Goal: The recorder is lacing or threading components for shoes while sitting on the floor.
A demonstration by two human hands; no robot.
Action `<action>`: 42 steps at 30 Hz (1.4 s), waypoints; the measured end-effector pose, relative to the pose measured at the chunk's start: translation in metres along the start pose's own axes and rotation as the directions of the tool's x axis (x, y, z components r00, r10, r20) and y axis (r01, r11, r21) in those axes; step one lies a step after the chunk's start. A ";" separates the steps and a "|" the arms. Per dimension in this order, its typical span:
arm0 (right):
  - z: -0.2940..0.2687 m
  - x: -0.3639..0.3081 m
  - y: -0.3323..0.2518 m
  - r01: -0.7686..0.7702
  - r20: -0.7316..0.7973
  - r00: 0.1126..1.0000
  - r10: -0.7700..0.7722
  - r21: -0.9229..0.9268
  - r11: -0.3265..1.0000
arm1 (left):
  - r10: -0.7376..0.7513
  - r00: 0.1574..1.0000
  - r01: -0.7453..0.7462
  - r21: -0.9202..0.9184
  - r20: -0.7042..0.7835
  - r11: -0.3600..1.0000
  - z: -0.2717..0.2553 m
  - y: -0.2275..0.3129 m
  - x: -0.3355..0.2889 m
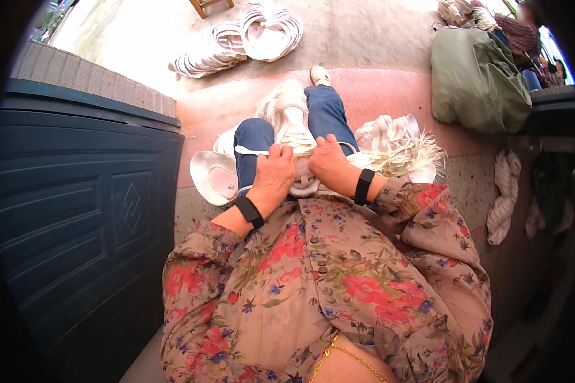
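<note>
Between my knees rests a white shoe upper (pixel 294 117), with pale lace crossing its front. My left hand (pixel 276 171) is closed at its left side, fingers pinched on a white shoelace (pixel 249 151) whose loose part sticks out to the left over my knee. Close beside it, my right hand (pixel 333 166) is also closed, with lace running out from its fingers toward the right. The fingertips and part of the upper are hidden by the hands. Another white shoe upper (pixel 212 177) lies against the outside of my left leg.
A bunch of cream laces (pixel 410 156) lies over white uppers (pixel 390 131) right of my legs. Stacked uppers (pixel 271 30) are on the floor ahead. A green sack (pixel 476 80) stands right, near another person (pixel 524 38). A dark blue door (pixel 83 198) is at left.
</note>
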State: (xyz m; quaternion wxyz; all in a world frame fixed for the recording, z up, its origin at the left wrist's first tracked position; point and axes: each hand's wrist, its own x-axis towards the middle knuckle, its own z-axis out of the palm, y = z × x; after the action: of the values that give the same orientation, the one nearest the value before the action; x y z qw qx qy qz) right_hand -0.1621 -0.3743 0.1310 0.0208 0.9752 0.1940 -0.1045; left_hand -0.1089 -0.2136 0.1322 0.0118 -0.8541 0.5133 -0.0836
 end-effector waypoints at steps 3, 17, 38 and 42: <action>0.001 0.001 0.000 -0.034 -0.014 0.999 0.033 -0.093 0.995 | 0.040 0.997 -0.040 -0.005 0.070 0.999 0.004 0.000 0.007; -0.038 0.041 0.033 0.016 -0.263 0.800 0.539 0.907 0.420 | -0.467 0.869 0.314 -0.912 0.163 0.265 -0.025 -0.048 0.051; 0.005 -0.039 0.033 -0.386 0.023 0.727 0.686 0.841 0.380 | -0.798 0.381 0.925 -0.193 0.467 0.328 0.143 -0.173 -0.196; -0.029 -0.007 0.025 -0.255 -0.051 0.827 0.560 0.854 0.454 | -0.842 0.391 0.918 -0.088 0.372 0.387 0.091 -0.185 -0.169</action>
State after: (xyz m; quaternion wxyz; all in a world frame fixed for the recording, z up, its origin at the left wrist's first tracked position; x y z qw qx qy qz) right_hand -0.1536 -0.3976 0.1606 -0.4400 0.8898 -0.1202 -0.0112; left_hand -0.0109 0.0164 0.0399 -0.0867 -0.9896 -0.0251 0.1123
